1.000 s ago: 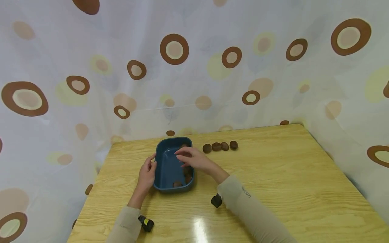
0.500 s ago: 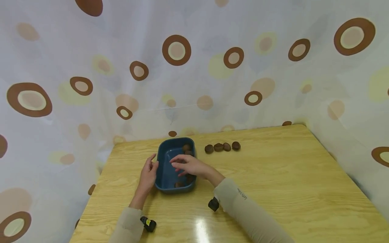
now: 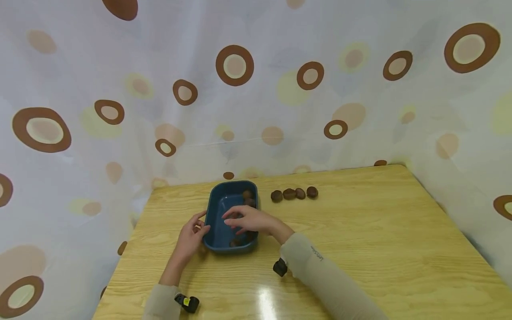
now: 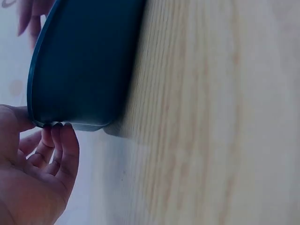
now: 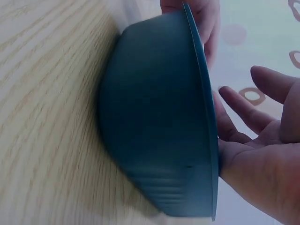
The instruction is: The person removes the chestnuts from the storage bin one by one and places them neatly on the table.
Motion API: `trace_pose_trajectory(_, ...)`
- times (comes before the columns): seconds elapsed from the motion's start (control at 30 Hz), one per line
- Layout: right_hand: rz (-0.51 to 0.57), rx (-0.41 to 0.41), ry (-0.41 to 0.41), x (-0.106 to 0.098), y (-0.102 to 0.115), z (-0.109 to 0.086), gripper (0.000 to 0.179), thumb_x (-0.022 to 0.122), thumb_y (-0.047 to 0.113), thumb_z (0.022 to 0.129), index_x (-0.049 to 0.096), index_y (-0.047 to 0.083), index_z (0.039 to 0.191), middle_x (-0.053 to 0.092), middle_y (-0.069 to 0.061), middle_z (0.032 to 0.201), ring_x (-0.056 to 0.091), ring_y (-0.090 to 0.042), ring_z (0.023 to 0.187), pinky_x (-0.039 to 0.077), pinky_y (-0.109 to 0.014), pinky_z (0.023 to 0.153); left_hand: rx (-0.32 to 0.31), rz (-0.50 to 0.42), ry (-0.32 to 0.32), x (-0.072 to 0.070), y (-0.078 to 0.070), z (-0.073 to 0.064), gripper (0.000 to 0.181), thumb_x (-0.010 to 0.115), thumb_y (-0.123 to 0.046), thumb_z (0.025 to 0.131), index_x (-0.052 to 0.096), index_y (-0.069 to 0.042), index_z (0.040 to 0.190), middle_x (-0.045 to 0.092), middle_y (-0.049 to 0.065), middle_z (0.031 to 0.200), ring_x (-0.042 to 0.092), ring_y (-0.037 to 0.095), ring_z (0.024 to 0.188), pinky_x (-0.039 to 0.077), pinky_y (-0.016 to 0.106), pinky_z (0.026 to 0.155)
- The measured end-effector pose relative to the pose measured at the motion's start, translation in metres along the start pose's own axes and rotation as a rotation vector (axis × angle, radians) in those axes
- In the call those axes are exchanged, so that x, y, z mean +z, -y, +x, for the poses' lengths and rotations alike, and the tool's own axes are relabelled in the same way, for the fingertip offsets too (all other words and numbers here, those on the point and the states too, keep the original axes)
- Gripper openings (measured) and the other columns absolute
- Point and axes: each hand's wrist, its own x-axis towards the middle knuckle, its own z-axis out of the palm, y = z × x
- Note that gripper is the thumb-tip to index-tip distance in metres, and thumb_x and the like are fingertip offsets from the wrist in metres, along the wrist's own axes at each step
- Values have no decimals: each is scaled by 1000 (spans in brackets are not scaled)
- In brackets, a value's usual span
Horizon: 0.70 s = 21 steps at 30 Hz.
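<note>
This looks like a small screened-off filming corner set around a table (image 3: pixel 380 240) with a yellowish wood-grain top. A pale cloth (image 3: pixel 272 104) printed with brown, tan and yellow spots and rings hangs behind the table and along both sides, like a booth. A small black camera (image 3: pixel 280 267) beside one sleeve (image 3: pixel 330 273) fits such a set-up. What room lies beyond cannot be told.

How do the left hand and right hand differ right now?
The left hand pinches the blue bin by its rim; the right hand reaches over the opposite side, holding nothing visible. The left hand's thumb and fingers close on the rim; the right hand's stand apart. Both hands extend from beige sleeves.
</note>
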Motion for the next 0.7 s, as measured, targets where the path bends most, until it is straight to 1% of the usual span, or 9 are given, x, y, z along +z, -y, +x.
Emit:
trace_pose_trajectory(0.07, -6, 16, 11, 3, 2, 3, 42, 58, 30, 108, 59, 5, 142, 61, -21, 129, 63, -36, 120, 58, -45, 95, 21, 19, 5, -3, 10, 7, 48, 62, -9, 104, 52, -8, 151, 53, 8, 99, 49, 12, 72, 43, 23, 65)
trace_pose_trajectory(0.2, -20, 49, 3, 10, 5, 9, 38, 59, 28, 107, 62, 7, 139, 64, -14, 125, 64, -30, 117, 59, -43, 92, 44, 29, 5, -6, 12, 13, 46, 59, -9, 106, 52, -4, 151, 52, 10, 97, 48, 13, 75, 40, 23, 66)
trace_pose_trajectory(0.3, -50, 76, -1, 14, 7, 14, 36, 61, 26, 106, 63, 7, 136, 65, -11, 122, 64, -28, 112, 59, -43, 89, 60, 36, 8, -7, 12, 16, 46, 57, -10, 107, 51, -2, 151, 52, 11, 96, 47, 13, 75, 40, 24, 66)
trace_pose_trajectory(0.47, -152, 113, 9, 16, 9, 19, 28, 63, 23, 105, 68, 6, 127, 67, -7, 116, 67, -27, 99, 60, -39, 82, 53, 28, 16, -4, 12, 20, 46, 56, -10, 107, 50, -4, 153, 52, 10, 95, 47, 12, 76, 40, 23, 69)
trace_pose_trajectory(0.57, -205, 131, 30, 16, 9, 19, 23, 64, 21, 104, 71, 7, 121, 68, -6, 115, 70, -26, 95, 60, -37, 79, 47, 16, 29, -2, 12, 20, 47, 56, -11, 107, 48, -3, 153, 52, 9, 95, 46, 12, 75, 40, 24, 68)
trace_pose_trajectory(0.7, -193, 145, 90, 17, 7, 19, 24, 63, 19, 105, 70, 5, 123, 69, -7, 117, 72, -29, 98, 61, -39, 81, 42, 10, 28, 0, 14, 19, 47, 56, -12, 108, 48, -4, 154, 51, 9, 94, 46, 13, 76, 40, 24, 69)
